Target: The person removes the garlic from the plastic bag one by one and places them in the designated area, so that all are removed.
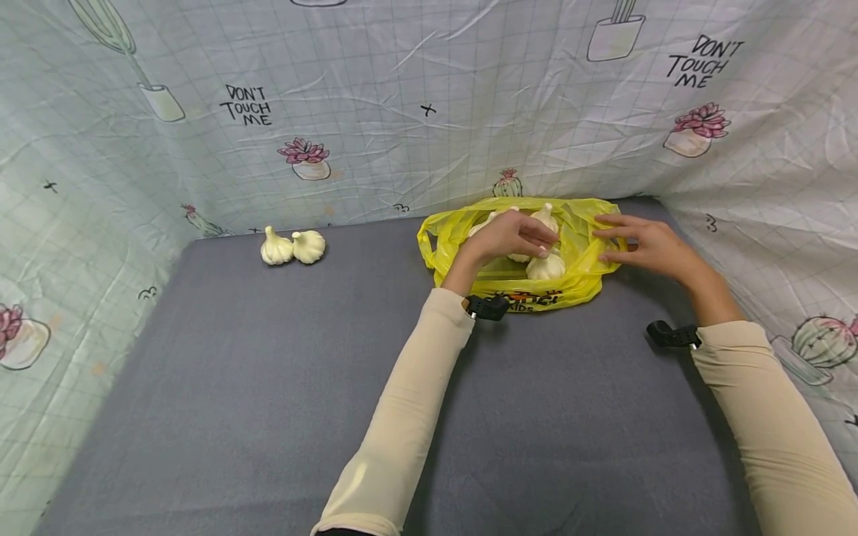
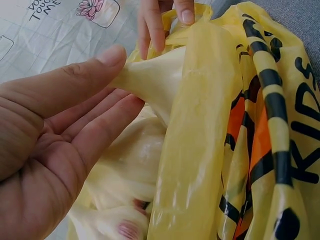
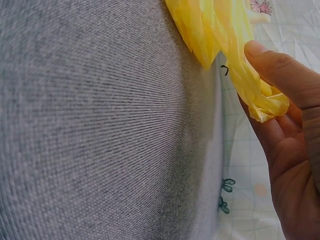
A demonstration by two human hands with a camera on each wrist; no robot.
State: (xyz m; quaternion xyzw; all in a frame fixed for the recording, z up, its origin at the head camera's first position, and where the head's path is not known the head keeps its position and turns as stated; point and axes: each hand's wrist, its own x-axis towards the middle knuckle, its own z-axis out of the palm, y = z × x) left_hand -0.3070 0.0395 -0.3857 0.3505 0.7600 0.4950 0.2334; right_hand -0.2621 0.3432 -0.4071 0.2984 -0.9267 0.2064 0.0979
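Observation:
A yellow plastic bag [image 1: 579,286] with black and orange print lies on the table, its mouth spread open. Several white garlic bulbs [image 1: 546,216] are inside it. My left hand [image 1: 506,237] reaches into the mouth and pinches one garlic bulb [image 2: 157,80] by its stem, between thumb and fingers. The other bulbs lie just below that hand, partly hidden by it in the head view. At the bag's right side, my right hand [image 1: 650,242] holds the rim, with yellow plastic [image 3: 265,102] between its thumb and fingers.
Two more garlic bulbs, one left [image 1: 276,247] and one right [image 1: 308,247], sit side by side at the table's back left. The grey table [image 1: 268,387] meets a printed cloth [image 1: 375,112] behind and at both sides. Each wrist wears a black band.

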